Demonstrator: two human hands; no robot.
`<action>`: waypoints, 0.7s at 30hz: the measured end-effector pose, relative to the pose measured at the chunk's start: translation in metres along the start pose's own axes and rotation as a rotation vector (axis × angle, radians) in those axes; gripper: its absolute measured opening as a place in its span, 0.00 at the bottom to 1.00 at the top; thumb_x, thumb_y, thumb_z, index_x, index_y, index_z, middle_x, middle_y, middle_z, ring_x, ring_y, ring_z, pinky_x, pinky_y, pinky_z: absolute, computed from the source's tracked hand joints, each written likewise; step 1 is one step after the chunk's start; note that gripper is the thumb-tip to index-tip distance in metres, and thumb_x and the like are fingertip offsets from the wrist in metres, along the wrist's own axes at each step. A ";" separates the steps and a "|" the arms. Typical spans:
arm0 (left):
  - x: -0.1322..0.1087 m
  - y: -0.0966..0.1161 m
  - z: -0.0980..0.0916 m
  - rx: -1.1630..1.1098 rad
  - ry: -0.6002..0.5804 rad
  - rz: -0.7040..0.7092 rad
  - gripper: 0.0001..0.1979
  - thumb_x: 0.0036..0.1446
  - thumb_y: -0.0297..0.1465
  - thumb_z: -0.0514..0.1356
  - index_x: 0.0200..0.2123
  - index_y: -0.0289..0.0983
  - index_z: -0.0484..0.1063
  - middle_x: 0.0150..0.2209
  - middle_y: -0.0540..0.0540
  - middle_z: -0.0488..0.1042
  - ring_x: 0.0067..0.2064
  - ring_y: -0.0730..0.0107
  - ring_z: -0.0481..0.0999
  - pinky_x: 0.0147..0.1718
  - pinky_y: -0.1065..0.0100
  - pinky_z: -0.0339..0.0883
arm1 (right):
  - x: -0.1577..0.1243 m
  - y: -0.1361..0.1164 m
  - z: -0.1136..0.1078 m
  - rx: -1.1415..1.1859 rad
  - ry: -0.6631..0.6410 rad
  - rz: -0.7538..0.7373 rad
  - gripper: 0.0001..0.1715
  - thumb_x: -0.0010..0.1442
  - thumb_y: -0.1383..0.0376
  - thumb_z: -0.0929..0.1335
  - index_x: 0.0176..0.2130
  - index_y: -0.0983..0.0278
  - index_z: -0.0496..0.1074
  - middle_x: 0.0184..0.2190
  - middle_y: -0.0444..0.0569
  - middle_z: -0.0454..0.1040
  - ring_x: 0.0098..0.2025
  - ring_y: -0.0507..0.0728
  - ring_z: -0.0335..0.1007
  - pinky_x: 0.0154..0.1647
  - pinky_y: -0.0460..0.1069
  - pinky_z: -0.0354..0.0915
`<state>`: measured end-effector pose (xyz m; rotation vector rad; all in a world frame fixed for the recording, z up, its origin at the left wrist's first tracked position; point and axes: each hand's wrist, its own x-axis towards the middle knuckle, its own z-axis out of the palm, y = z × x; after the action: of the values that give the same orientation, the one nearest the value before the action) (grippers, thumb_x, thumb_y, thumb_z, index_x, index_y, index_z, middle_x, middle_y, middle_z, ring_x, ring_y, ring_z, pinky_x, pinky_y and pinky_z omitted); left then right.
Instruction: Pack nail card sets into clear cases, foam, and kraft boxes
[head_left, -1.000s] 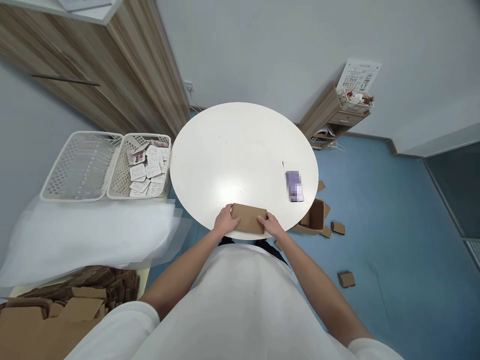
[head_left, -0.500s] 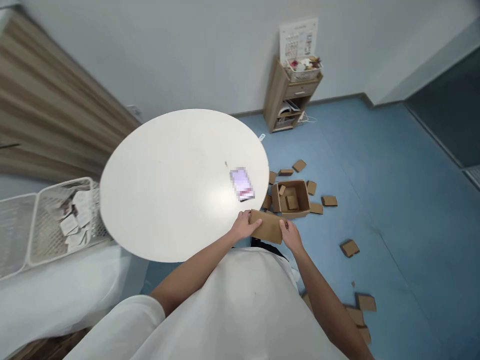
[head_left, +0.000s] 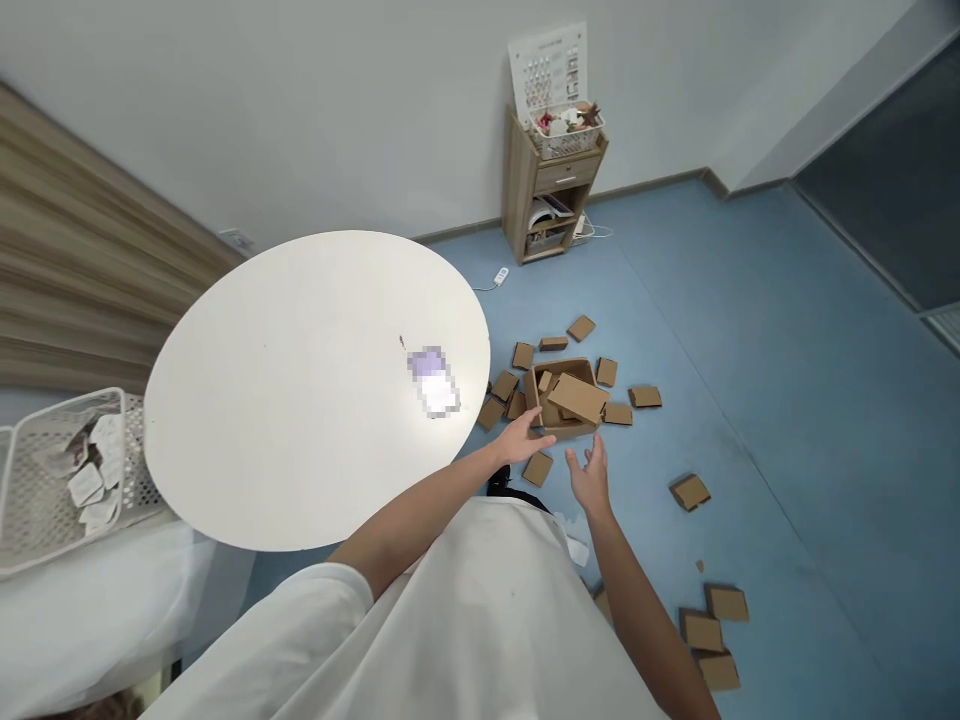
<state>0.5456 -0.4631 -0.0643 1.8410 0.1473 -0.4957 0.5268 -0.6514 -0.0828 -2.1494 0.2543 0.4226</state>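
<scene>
Head view shows my left hand [head_left: 525, 440] and right hand [head_left: 591, 482] with fingers spread, gripping nothing. Just beyond them, the flat brown box [head_left: 578, 398] is aslant over the open carton [head_left: 531, 396]; whether the two touch, I can't tell. Small boxes [head_left: 645, 397] lie around the carton on the blue floor [head_left: 810, 400], beside the white counter [head_left: 300, 400].

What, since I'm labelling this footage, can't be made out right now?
In the head view:
Inside of the open carton: partly covered by the flat brown box.
Whether the left hand touches the carton: overlap hides this.
Purple object: pixelated.
White basket: partly cut off by the left edge.
Print on the chart: too small.
</scene>
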 end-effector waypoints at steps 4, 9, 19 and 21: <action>-0.030 -0.016 -0.019 -0.019 0.073 -0.006 0.36 0.43 0.46 0.61 0.55 0.39 0.59 0.56 0.40 0.61 0.57 0.54 0.60 0.53 0.57 0.56 | -0.001 -0.010 0.028 0.024 -0.101 -0.051 0.46 0.51 0.51 0.62 0.62 0.62 0.40 0.62 0.58 0.43 0.52 0.62 0.62 0.49 0.54 0.61; -0.085 -0.047 -0.049 -0.178 0.324 -0.048 0.30 0.44 0.42 0.62 0.51 0.37 0.63 0.51 0.39 0.67 0.52 0.58 0.67 0.49 0.59 0.61 | -0.003 -0.046 0.069 -0.025 -0.310 -0.252 0.42 0.52 0.53 0.62 0.61 0.62 0.43 0.59 0.58 0.50 0.44 0.59 0.69 0.45 0.54 0.64; -0.239 -0.115 -0.116 -0.414 0.900 -0.171 0.20 0.49 0.39 0.58 0.45 0.36 0.66 0.43 0.41 0.71 0.40 0.67 0.72 0.39 0.66 0.65 | -0.076 -0.141 0.183 -0.055 -0.617 -0.550 0.32 0.51 0.54 0.63 0.54 0.64 0.58 0.47 0.56 0.68 0.31 0.55 0.68 0.36 0.53 0.65; -0.267 -0.131 -0.127 -0.455 0.999 -0.189 0.19 0.49 0.38 0.58 0.43 0.35 0.67 0.40 0.42 0.72 0.38 0.68 0.72 0.38 0.66 0.65 | -0.100 -0.154 0.206 -0.052 -0.709 -0.555 0.28 0.52 0.54 0.63 0.50 0.64 0.63 0.43 0.54 0.70 0.32 0.55 0.68 0.36 0.53 0.65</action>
<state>0.2922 -0.2629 -0.0404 1.4722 1.0225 0.3573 0.4439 -0.3919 -0.0379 -1.8743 -0.7362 0.8186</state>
